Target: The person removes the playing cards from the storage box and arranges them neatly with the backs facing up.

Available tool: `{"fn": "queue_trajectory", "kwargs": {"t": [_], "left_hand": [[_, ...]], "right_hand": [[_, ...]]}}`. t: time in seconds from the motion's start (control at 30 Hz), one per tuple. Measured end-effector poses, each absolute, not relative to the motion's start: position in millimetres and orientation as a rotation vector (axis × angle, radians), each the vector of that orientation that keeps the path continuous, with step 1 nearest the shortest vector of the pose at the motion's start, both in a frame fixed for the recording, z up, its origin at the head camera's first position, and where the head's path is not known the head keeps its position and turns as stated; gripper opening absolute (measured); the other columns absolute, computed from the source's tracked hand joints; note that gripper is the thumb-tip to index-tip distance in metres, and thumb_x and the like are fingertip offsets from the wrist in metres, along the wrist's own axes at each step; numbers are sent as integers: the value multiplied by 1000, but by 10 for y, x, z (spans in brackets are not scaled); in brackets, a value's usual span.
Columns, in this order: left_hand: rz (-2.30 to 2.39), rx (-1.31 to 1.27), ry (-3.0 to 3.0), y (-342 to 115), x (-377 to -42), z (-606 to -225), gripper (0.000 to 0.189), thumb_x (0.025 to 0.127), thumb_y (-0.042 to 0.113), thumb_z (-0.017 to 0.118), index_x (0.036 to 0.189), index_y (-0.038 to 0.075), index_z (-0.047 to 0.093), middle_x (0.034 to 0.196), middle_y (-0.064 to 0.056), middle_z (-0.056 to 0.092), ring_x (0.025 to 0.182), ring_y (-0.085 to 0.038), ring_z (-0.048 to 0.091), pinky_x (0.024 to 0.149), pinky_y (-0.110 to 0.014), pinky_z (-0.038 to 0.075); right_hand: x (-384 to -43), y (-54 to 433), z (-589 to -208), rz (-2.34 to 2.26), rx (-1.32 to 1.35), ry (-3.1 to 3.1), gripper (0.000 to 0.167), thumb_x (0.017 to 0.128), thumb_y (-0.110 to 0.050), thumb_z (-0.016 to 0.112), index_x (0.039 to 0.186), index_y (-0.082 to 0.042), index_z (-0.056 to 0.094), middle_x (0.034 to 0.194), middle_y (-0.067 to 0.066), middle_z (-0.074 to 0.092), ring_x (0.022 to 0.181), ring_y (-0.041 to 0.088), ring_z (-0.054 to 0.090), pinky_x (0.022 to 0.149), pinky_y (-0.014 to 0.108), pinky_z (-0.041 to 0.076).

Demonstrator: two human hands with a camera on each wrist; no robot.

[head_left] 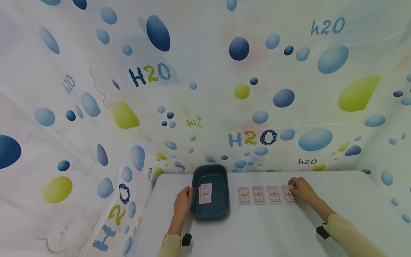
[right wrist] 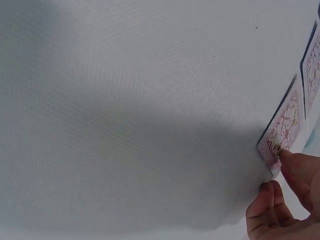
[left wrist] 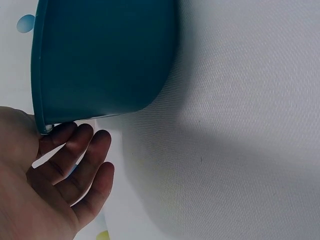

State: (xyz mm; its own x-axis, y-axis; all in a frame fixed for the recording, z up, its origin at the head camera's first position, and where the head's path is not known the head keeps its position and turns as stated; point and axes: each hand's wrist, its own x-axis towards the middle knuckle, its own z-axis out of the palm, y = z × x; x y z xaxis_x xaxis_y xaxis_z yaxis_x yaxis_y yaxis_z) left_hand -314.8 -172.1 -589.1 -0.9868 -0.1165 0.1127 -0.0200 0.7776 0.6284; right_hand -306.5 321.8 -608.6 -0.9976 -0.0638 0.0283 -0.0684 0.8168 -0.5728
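A dark teal tray [head_left: 221, 201] stands on the table, holding at least two overlapping playing cards [head_left: 204, 194] with red-and-white patterned backs. My left hand [head_left: 183, 202] grips the tray's left rim; in the left wrist view its fingers [left wrist: 97, 150] curl below the rim, and the thumb is mostly hidden. To the right of the tray, several similar cards [head_left: 258, 195] lie in a row. At the right end my right hand [head_left: 302, 190] pinches the edge of the last playing card [right wrist: 285, 122], thumb on its patterned back and fingertips by its corner.
The white table [head_left: 263, 232] reaches back to a hanging sheet [head_left: 212, 107] printed with blue and green drops. Dark wrist devices [head_left: 322, 232] show at both sleeves. Small gaps separate the cards in the row.
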Motion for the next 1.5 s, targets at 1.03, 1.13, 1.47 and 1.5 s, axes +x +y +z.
{"fn": "queue_trajectory", "kwargs": {"t": [1.03, 1.13, 1.47, 1.5], "left_hand": [[-1007, 201, -2879, -1789, -3172, -5865, 29, 107, 30, 48, 87, 11, 58, 73, -3, 51, 65, -17, 47, 57, -31, 37], [-1013, 199, -2879, -1786, -3177, -5882, 29, 107, 30, 48, 87, 11, 58, 73, -3, 51, 65, -17, 48, 57, -31, 37], [-1009, 180, -2861, -1743, -3169, -5865, 29, 106, 28, 49, 84, 12, 57, 73, -3, 51, 65, -18, 47, 57, -32, 35], [-1006, 179, -2858, -1735, -3166, -5863, 28, 106, 28, 49, 84, 12, 57, 73, -3, 51, 65, -18, 47, 57, -32, 35]], "right_hand": [[-3089, 1822, -5591, 771, 471, -2867, 54, 95, -21, 68, 137, 7, 50, 137, 30, 52, 128, 48, 51, 104, 57, 43], [-3103, 1660, -5569, 754, 512, -2858, 53, 94, -20, 70, 136, 6, 51, 135, 27, 54, 126, 45, 53, 104, 56, 44], [-3177, 1100, -5549, 657, 603, -2873, 52, 92, -22, 74, 133, 3, 56, 130, 21, 59, 122, 37, 57, 102, 49, 47], [-3177, 1043, -5540, 649, 615, -2871, 51, 92, -23, 74, 133, 3, 56, 129, 20, 60, 121, 37, 57, 102, 49, 47]]}}
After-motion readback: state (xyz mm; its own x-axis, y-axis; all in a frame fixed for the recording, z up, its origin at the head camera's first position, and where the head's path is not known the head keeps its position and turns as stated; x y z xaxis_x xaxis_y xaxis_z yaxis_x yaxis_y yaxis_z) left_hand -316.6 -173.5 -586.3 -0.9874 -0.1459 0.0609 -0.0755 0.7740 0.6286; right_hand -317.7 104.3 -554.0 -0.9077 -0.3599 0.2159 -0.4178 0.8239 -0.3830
